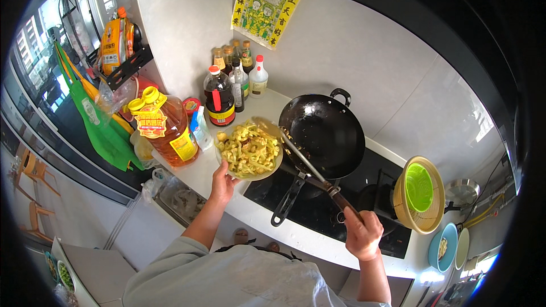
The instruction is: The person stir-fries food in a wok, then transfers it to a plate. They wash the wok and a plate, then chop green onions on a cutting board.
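My left hand (222,182) grips the near left rim of a plate (276,168) heaped with cooked food (248,151), pale florets and green strips. My right hand (363,232) is closed round the wooden handle of a metal spatula (305,160). The spatula's blade lies at the upper right edge of the heaped food, and its shaft crosses the near left rim of a black wok (328,136). Small food bits cling to the wok's left inner wall. The wok's long handle (288,201) points towards me, and a small loop handle is on its far side.
The wok is over a black glass hob (394,241). A large oil bottle (172,136), a soy sauce bottle (219,98) and several smaller bottles stand left. Right are a woven basket (401,200) with a green strainer (419,187) and a blue bowl (443,247). A range hood (405,4) hangs above.
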Available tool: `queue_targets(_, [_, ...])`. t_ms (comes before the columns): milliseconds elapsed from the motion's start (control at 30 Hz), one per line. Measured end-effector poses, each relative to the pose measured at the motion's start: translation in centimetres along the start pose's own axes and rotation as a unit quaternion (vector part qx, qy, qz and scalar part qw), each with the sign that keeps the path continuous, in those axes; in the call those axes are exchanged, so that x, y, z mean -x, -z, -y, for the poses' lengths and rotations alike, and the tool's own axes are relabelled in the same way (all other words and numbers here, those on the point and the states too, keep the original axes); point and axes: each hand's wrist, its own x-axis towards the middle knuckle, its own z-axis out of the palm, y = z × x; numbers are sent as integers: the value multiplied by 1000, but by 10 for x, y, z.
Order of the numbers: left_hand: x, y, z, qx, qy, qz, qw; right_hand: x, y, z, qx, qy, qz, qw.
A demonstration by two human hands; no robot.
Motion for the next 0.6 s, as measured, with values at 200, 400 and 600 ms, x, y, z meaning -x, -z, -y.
queue_targets(200, [1,3,1,-2,0,9,1000,-6,-10,-13,-60,-187,-50,979])
queue_targets(400, [0,1,4,24,-4,2,1000,1,-52,-32,-58,-308,-37,949])
queue_targets(600, [1,-1,5,17,-1,-5,1000,14,-63,-30,-260,-424,-47,866])
